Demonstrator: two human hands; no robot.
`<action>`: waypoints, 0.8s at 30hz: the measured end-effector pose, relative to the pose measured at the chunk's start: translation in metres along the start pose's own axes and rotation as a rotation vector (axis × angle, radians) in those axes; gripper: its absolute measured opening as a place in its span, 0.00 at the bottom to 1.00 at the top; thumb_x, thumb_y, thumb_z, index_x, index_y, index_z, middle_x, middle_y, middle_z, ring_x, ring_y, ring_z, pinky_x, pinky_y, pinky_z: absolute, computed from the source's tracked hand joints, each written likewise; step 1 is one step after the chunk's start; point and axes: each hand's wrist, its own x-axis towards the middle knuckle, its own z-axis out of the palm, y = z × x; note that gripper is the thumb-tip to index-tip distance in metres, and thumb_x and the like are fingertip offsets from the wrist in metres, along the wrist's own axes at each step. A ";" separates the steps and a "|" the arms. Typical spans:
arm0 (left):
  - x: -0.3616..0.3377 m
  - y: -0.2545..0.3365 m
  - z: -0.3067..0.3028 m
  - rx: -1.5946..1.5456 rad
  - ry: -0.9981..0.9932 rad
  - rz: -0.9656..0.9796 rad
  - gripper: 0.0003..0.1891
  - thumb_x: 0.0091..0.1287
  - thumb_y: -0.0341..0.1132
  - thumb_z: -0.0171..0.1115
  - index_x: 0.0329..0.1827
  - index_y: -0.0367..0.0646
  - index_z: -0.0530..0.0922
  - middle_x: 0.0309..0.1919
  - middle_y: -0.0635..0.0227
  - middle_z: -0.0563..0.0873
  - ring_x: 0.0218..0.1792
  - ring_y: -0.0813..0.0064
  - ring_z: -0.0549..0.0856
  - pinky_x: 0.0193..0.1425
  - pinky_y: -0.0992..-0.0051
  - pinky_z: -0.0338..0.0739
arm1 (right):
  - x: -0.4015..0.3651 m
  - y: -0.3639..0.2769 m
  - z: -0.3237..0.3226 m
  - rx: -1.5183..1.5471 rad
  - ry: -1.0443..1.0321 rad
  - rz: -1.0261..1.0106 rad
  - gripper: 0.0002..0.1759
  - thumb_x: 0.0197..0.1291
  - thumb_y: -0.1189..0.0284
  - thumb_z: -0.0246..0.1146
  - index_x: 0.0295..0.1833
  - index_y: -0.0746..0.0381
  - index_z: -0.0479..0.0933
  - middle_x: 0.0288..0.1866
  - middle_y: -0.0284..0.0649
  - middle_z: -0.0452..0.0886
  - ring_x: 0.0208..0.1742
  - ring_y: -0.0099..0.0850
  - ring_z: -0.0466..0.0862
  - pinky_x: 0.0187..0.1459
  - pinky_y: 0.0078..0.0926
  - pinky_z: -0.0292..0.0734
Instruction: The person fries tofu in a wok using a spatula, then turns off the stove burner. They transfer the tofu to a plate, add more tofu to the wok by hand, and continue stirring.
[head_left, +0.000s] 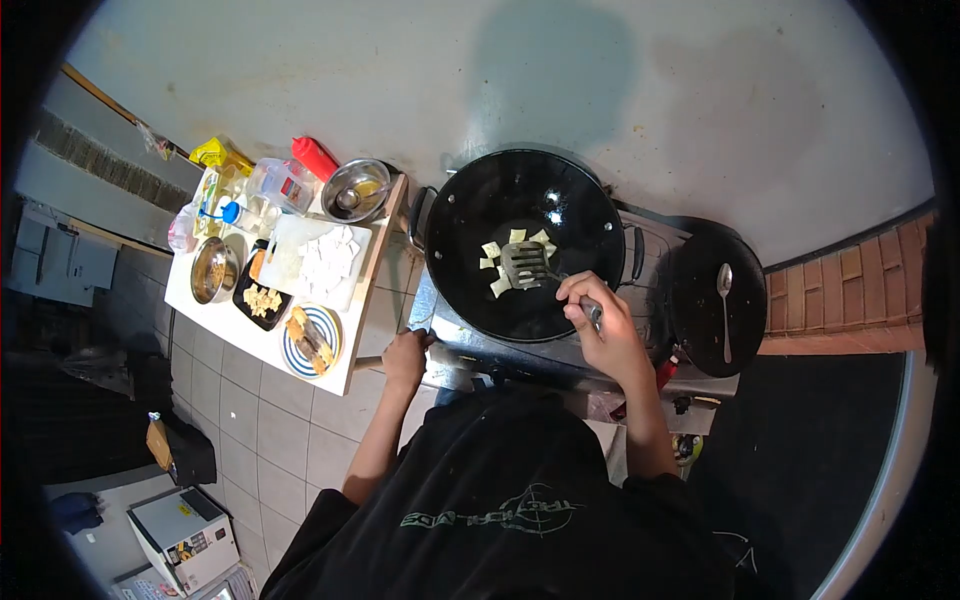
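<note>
My right hand (pixel 597 325) is closed round the handle of a slotted turner (pixel 527 262). The turner's head lies inside a large black wok (pixel 480 205), among several pale, flat cut pieces (pixel 500 287) of food. The wok sits on the stove (pixel 470 350), its two loop handles pointing left and right. At the stove's left front corner is my left hand (pixel 405 360), fingers curled closed beside the metal edge. A small dark bit shows by its fingertips, but I cannot make out what they hold.
Left of the stove, a wooden table (pixel 345 372) carries a white cutting board (pixel 352 290) with white pieces, a striped plate (pixel 333 318), metal bowls (pixel 375 208), a black tray (pixel 282 312) and a red squeeze bottle (pixel 314 157). A spoon (pixel 725 300) lies on a round black surface (pixel 690 330) at right.
</note>
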 end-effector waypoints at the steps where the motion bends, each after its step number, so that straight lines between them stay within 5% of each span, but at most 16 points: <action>1: 0.000 0.000 0.000 -0.009 -0.002 -0.001 0.14 0.68 0.46 0.61 0.36 0.44 0.84 0.36 0.55 0.85 0.38 0.49 0.86 0.40 0.53 0.79 | 0.000 -0.001 -0.001 -0.002 -0.002 0.000 0.06 0.66 0.79 0.60 0.42 0.66 0.69 0.42 0.44 0.77 0.41 0.38 0.80 0.48 0.29 0.75; 24: 0.001 -0.003 0.005 -0.024 0.003 -0.019 0.16 0.69 0.48 0.60 0.35 0.43 0.84 0.36 0.55 0.85 0.40 0.48 0.86 0.41 0.51 0.80 | -0.001 -0.007 0.012 -0.012 0.194 0.130 0.07 0.64 0.81 0.61 0.41 0.67 0.68 0.38 0.43 0.75 0.38 0.36 0.78 0.45 0.26 0.74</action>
